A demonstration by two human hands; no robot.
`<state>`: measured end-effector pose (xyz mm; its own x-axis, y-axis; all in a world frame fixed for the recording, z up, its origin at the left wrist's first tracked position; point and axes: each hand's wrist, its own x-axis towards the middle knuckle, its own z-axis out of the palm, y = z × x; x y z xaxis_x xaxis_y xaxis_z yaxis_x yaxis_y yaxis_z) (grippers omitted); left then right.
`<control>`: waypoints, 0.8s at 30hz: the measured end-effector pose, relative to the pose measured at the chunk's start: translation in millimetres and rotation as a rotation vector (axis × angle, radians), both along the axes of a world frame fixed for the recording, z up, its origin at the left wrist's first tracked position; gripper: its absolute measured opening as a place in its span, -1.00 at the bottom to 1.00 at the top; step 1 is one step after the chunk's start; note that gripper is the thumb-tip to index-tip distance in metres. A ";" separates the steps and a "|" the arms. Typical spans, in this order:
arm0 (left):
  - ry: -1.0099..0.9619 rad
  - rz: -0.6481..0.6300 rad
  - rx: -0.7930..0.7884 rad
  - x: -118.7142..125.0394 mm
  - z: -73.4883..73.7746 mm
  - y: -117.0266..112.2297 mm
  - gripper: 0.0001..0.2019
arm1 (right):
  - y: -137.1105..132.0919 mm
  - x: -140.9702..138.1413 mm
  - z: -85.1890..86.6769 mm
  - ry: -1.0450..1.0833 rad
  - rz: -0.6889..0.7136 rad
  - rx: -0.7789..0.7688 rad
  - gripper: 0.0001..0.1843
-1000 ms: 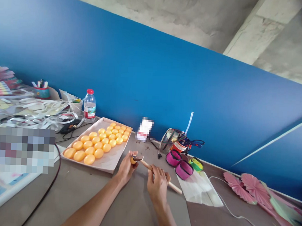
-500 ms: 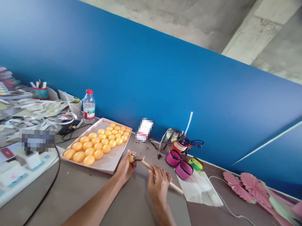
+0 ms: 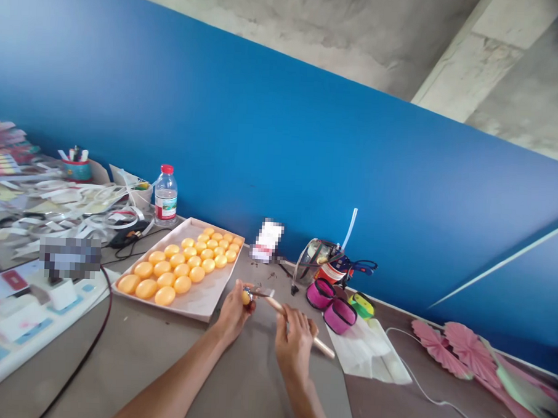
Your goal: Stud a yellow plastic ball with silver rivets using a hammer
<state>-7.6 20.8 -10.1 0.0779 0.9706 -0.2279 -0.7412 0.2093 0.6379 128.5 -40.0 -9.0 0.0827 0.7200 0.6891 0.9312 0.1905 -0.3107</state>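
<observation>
My left hand [image 3: 232,315] is closed around a small yellow piece [image 3: 246,296] with a shiny bluish part. It is too small to name. My right hand [image 3: 296,339] grips a light wooden-handled tool [image 3: 323,347], whose back end sticks out past the fingers. The tool's thin dark tip [image 3: 260,294] points left and meets the small piece at my left fingertips; I cannot tell whether it presses in or only touches. A small white bit shows beside the tip. Left of my hands lies a shallow white tray [image 3: 201,304] holding several orange balls [image 3: 182,284].
A bottle with a red cap [image 3: 166,195] stands behind the tray. White strips [image 3: 76,200], a cable and a power strip [image 3: 47,328] fill the left side. Magenta bands [image 3: 340,316], a white sheet [image 3: 369,354] and pink folded paper [image 3: 471,347] lie right. A blue partition [image 3: 264,128] rises behind.
The tool's tip and the small piece have shifted slightly right, and the handle has slid a little left in my right hand's grip. Both hands keep their hold.
</observation>
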 end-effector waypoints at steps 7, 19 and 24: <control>0.023 0.003 0.016 0.4 3.3 -1.5 -0.60 | -1.1 -1.2 1.3 -0.011 -0.033 0.041 -0.72; 0.016 0.015 0.003 0.4 1.1 -0.2 -0.60 | -1.6 -3.8 2.9 -0.017 0.000 -0.042 -0.74; 0.010 0.026 0.023 0.3 3.9 -2.7 -0.58 | -2.9 -4.0 4.7 -0.007 -0.024 0.033 -0.75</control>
